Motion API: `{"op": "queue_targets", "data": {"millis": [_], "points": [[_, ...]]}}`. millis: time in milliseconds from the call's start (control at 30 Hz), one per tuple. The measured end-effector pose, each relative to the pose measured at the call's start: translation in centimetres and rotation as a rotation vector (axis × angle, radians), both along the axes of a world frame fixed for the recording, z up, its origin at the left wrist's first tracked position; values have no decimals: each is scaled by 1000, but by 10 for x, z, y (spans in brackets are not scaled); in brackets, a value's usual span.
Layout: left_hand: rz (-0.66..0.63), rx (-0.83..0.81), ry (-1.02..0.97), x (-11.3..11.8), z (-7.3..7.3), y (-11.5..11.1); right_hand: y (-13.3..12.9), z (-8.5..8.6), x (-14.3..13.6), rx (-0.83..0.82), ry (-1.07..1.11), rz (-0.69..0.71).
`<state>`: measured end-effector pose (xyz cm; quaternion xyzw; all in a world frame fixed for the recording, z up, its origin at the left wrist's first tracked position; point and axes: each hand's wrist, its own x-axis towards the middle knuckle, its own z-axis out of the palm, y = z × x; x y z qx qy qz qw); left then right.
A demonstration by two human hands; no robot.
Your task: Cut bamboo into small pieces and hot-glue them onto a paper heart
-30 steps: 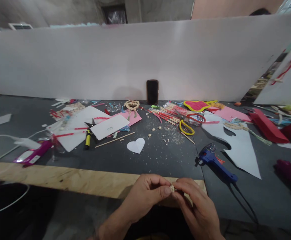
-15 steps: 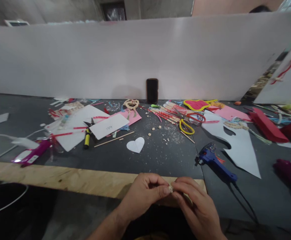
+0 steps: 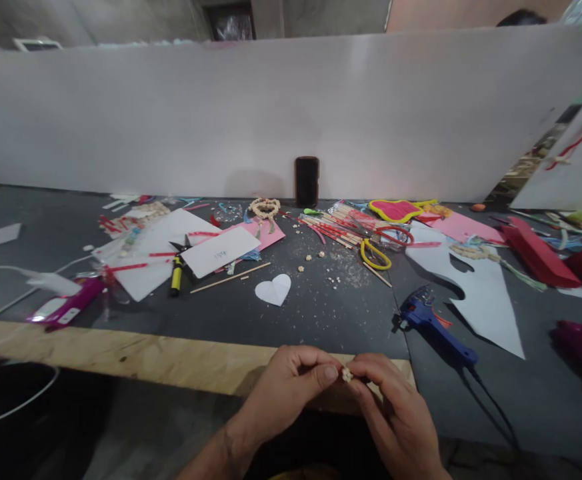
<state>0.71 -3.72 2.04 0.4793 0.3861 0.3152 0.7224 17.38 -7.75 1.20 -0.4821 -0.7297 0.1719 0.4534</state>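
Between my fingertips sits a small cream flower-shaped piece (image 3: 347, 375), apparently built of tiny rounded bits. My left hand (image 3: 293, 387) is closed, thumb and forefinger pinched at the piece's left side. From the other side, my right hand (image 3: 391, 407) pinches it with thumb and fingers. Both hands are just over the table's wooden front edge. Similar little cream pieces (image 3: 309, 257) lie on the dark table beyond, among pale crumbs. A folded white paper heart (image 3: 273, 291) rests a little ahead of my left hand.
A blue glue gun (image 3: 438, 327) with its cable lies to the right, beside cut white paper (image 3: 491, 300). Yellow-handled scissors (image 3: 375, 255) and red-striped sticks (image 3: 333, 229) lie mid-table. Yellow-handled pliers (image 3: 176, 275) are at left. A phone (image 3: 307, 181) leans on the white panel.
The flower-shaped piece has turned and shows more of its face between my fingertips. My fingers have shifted slightly around it; the things on the table lie as before.
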Motion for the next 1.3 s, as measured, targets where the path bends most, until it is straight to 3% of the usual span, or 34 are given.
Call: {"op": "queue_targets", "data": {"millis": [167, 467, 567, 667, 767, 867, 1033, 1133, 1300], "points": [[-15, -86, -13, 0, 0, 1, 0, -1, -1, 13, -26, 16], [-13, -89, 12, 0, -4, 2, 0, -1, 0, 81, -93, 17], [0, 83, 151, -3, -3, 5, 6, -2, 3, 70, -130, 8], [111, 333, 349, -10, 1, 14, 21, -8, 8, 65, -215, -68], [201, 505, 492, -20, 9, 29, 40, -16, 10, 43, -360, -133], [204, 710, 658, -30, 21, 51, 52, -22, 10, 23, -476, -158], [16, 901, 914, -28, 31, 92, 54, -25, 11, 5, -546, -210], [-112, 999, 1047, -12, 23, 114, 53, -27, 14, 1, -570, -220], [-195, 1030, 1100, 25, 5, 137, 48, -34, 23, -3, -524, -247]]}}
